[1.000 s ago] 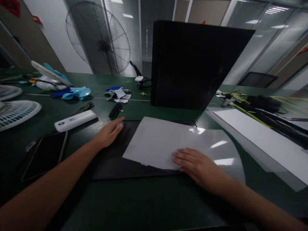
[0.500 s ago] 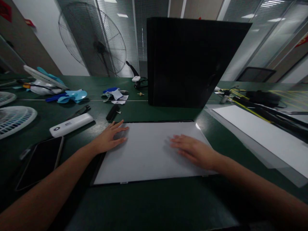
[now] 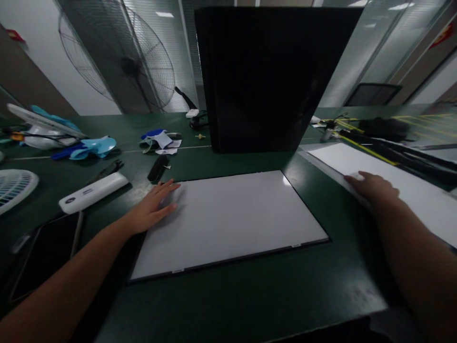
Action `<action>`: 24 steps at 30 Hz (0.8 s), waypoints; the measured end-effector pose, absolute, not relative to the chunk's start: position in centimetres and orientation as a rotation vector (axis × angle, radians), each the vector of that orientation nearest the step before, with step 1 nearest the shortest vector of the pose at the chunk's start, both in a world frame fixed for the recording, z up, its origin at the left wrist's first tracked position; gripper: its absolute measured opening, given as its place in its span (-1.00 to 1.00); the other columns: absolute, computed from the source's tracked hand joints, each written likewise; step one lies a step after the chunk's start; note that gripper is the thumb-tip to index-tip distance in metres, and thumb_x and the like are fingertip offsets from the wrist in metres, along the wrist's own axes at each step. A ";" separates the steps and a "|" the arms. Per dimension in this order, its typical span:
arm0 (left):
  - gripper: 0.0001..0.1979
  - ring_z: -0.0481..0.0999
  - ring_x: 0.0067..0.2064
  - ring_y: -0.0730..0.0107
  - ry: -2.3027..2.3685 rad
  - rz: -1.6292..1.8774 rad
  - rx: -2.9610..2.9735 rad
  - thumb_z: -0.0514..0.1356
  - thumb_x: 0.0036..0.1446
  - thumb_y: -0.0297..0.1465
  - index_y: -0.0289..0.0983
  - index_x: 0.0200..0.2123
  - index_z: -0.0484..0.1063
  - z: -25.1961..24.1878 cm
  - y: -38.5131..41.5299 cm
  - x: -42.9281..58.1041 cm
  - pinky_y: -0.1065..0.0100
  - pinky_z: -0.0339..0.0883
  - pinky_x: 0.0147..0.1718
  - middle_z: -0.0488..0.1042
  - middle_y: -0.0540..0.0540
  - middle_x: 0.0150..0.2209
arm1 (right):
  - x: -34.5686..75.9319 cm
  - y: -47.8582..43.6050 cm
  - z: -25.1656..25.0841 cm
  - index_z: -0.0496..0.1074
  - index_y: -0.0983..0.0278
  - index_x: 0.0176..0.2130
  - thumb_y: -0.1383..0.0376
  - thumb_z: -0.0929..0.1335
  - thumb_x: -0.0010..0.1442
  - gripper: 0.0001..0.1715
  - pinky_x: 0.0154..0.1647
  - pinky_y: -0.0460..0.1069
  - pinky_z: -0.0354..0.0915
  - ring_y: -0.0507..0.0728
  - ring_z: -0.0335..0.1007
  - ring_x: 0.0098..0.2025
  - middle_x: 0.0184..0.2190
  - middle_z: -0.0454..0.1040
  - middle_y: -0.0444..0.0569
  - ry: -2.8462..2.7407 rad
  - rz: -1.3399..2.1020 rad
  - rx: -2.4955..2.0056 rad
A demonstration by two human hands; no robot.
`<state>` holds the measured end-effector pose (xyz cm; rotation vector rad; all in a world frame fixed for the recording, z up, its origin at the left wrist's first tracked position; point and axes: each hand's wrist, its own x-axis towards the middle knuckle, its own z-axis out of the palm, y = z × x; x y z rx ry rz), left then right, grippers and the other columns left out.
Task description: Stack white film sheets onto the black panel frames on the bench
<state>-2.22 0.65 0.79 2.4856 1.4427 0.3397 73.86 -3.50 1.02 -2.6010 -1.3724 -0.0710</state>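
A thin white rectangular panel (image 3: 232, 219) with a narrow dark frame lies flat on the green table. At its upper left edge rests my left hand (image 3: 152, 209), fingers spread and gripping nothing. My right hand (image 3: 378, 190) is away to the right, at the near left edge of a stack of white sheets (image 3: 421, 190). Thumb and fingers close on the edge of the top white sheet there, and a bit of white shows between them. A more see-through sheet sticks out from under the stack's left side.
Behind the panel stands a large black box-like case (image 3: 274, 81). On the left are a white power bank-like device (image 3: 93, 191), a dark phone or tablet (image 3: 46, 252), a black box cutter-like object (image 3: 157, 169) and a white fan grille (image 3: 16, 188). Black strips (image 3: 410, 147) lie beyond the sheets.
My right hand has left its place above the white panel and moved right to the white sheets. My left hand stays at the panel's left edge. The view has shifted slightly.
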 end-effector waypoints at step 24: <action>-0.21 0.01 0.58 -0.12 1.339 0.336 2.591 -0.23 0.46 0.11 -0.13 0.58 0.02 1.6 -0.3 -1.4 -0.19 -0.22 0.53 0.06 -0.15 0.57 | 37.9 -14.2 4.4 0.57 0.43 0.07 0.38 0.27 0.42 -0.63 -0.03 0.24 0.52 0.35 0.58 -0.05 -0.01 0.58 0.31 -2.893 -0.348 -0.819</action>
